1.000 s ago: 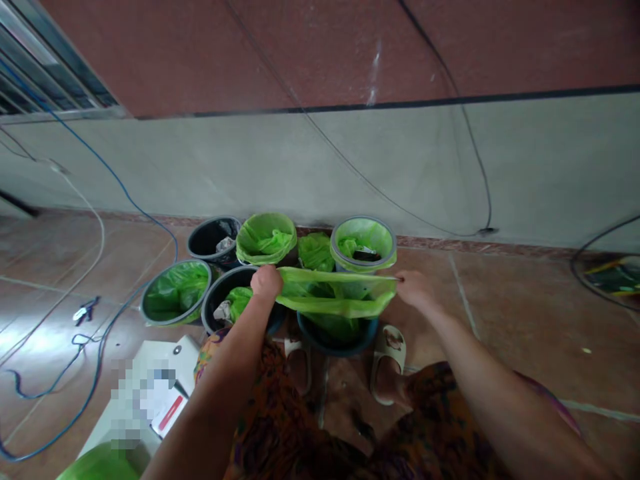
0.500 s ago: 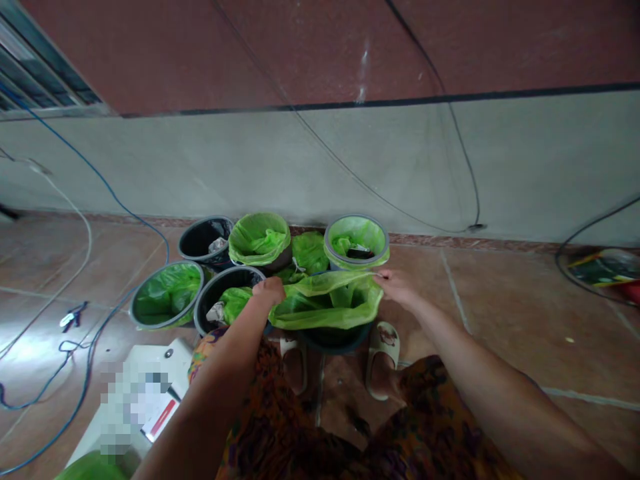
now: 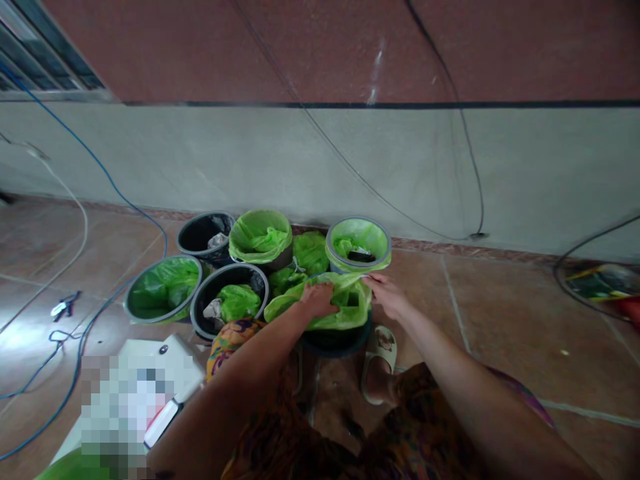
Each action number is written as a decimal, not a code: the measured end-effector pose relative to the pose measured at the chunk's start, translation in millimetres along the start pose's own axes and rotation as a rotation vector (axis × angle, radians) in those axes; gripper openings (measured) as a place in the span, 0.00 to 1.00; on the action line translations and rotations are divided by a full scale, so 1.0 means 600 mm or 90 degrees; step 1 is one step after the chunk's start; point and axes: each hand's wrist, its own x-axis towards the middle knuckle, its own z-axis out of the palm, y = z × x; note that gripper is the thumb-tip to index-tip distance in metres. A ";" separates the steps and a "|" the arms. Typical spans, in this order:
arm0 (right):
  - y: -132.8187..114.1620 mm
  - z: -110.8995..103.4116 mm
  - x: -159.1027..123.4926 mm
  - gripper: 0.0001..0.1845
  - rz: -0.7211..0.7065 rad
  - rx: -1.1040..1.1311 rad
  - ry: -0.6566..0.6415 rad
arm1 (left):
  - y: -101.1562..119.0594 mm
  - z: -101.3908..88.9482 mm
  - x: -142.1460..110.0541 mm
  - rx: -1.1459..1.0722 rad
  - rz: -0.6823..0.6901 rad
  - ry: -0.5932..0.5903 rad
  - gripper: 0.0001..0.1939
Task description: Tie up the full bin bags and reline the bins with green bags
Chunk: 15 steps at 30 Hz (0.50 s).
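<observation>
A light-green plastic bag (image 3: 300,315) lies loosely over the mouth of a dark bin (image 3: 340,348) between my feet. Its opening gapes toward the right side. My right hand (image 3: 387,297) pinches the bag's edge at the upper right. On the left part of the bag, my left hand (image 3: 319,300) rests with its fingers stretched toward the opening; their tips are partly hidden by plastic. Behind the bag stands a grey-rimmed bin (image 3: 383,240), lined in green, with a dark object inside. Left of my left hand is a black-lined bin (image 3: 200,293) holding a crumpled green bag (image 3: 240,303).
More bins stand to the left: a green-lined one (image 3: 150,283), a black-lined one (image 3: 197,233) and another green-lined one (image 3: 250,252) by the wall. A green bundle (image 3: 311,252) lies among them. A blue cable (image 3: 83,360) and keys (image 3: 65,305) are on the tiled floor.
My left hand has gone from gripping the bag's left edge to lying on the bag, farther right. The stretched rim has slackened. My right hand keeps its pinch and has shifted slightly left.
</observation>
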 end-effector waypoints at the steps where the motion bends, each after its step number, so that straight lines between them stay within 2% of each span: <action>1: 0.001 0.002 -0.002 0.26 0.017 0.039 0.001 | 0.001 0.005 0.001 0.005 -0.005 0.008 0.24; 3: 0.004 0.001 -0.003 0.26 0.039 0.075 0.003 | 0.000 0.010 0.004 0.011 -0.021 0.021 0.14; 5: 0.011 -0.006 -0.001 0.22 0.011 -0.005 -0.005 | -0.003 0.008 0.007 0.008 -0.052 0.034 0.11; 9: 0.036 -0.024 0.007 0.13 -0.077 -0.459 -0.036 | -0.014 -0.015 0.017 -0.008 -0.130 0.095 0.14; 11: 0.051 -0.028 0.008 0.14 -0.056 -0.640 -0.064 | -0.020 -0.030 0.019 -0.028 -0.189 0.167 0.15; 13: 0.061 -0.030 0.005 0.15 -0.004 -0.734 -0.094 | -0.026 -0.042 0.019 -0.042 -0.252 0.202 0.16; 15: 0.064 -0.031 0.000 0.15 0.048 -0.772 -0.110 | -0.030 -0.051 0.015 -0.046 -0.287 0.194 0.18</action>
